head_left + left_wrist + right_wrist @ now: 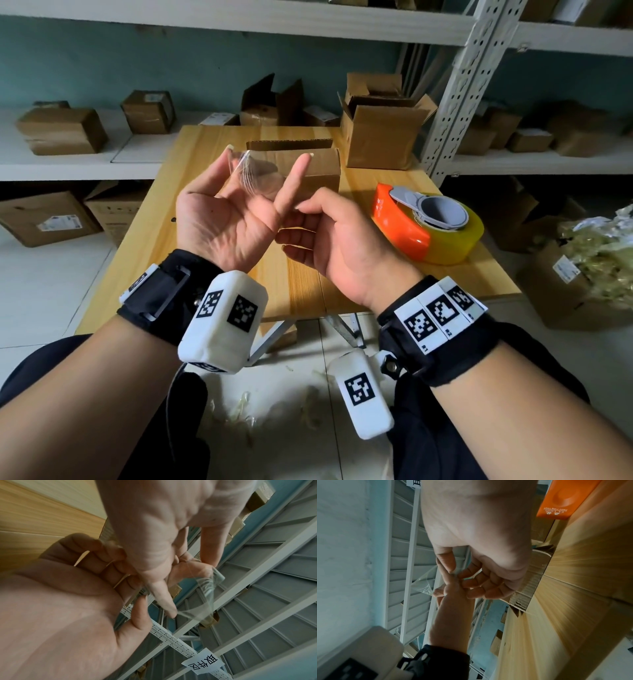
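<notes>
low in the middle of the head view the right hand [342, 240] is closed into a narrow pinch, thumb against forefinger, on one end of a strip of clear tape [260, 174]. the right wrist view shows the film caught right at the thumb tip. just left of it the left hand [222, 219] lies palm up with two fingers [295, 178] raised straight and the strip stretched across them. its other fingers are folded in, and i cannot tell whether they touch the film. the strip hangs in the air above the table [147, 246], in front of the small cardboard box [322, 168].

i judge the strip near weightless, limp and sticky on one face. it is already puckered near the left hand, and it will likely fold on itself or cling to skin if it goes slack. it is best held by its two ends only, kept lightly taut, with the glue side away from the palms.

right of the hands the tape dispenser [428, 226] sits near the table's right edge, so a sweep that way has little room. bare wood lies to the left and between the hands and the box, whose back flap stands up. farther back an open carton [376, 137] stands at the table's far right corner, beside the perforated shelf post [459, 89].
</notes>
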The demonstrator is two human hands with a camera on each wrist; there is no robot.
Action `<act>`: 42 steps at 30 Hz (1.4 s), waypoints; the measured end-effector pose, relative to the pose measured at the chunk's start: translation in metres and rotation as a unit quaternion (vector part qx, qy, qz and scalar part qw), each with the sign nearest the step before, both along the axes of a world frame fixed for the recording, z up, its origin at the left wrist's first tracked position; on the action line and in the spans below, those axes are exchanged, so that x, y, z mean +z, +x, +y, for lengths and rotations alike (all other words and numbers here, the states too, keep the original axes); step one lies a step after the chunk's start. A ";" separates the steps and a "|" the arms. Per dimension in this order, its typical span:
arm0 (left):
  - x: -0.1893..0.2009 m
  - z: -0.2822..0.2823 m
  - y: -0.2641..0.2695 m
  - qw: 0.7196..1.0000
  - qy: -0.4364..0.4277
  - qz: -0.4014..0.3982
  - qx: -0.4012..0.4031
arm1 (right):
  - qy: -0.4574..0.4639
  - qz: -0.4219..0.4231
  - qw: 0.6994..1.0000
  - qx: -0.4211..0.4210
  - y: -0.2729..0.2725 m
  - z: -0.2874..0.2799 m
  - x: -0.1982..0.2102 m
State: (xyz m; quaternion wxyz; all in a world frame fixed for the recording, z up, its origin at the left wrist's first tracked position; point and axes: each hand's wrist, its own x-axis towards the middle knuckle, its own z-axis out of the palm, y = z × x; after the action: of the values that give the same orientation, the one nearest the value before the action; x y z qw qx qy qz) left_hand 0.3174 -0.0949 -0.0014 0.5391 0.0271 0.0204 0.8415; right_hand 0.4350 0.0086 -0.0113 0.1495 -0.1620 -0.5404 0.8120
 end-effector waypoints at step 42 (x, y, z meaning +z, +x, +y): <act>0.004 -0.001 -0.012 0.731 -0.272 0.453 0.433 | 0.378 0.026 0.909 -0.173 0.039 0.044 0.030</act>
State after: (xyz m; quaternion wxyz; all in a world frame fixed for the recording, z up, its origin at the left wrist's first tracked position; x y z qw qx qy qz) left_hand 0.3058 -0.0960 0.0027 0.0277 0.2454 0.4992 0.8305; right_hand 0.4745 0.0525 0.0190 0.3512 -0.1632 -0.7665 0.5123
